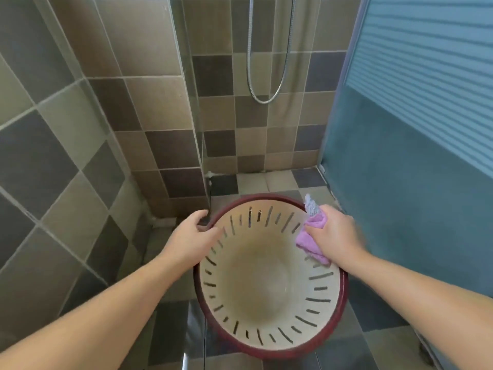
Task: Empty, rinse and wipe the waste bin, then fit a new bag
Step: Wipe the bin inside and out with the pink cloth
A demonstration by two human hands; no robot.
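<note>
A round waste bin (269,284) with a dark red rim and a cream inside pierced by dark slots fills the lower middle, its opening facing me; it holds nothing. My left hand (193,237) grips the rim at the upper left, thumb inside the bin and fingers over the outer edge. My right hand (333,232) holds a bunched pink and grey cloth (310,239) and presses it against the inner wall at the upper right, just below the rim.
Brown and grey tiled walls stand to the left and ahead. A glass shower partition (197,129) runs down to the floor beside the bin. A metal shower hose (262,98) loops on the back wall. A blue-grey door (416,129) closes the right side.
</note>
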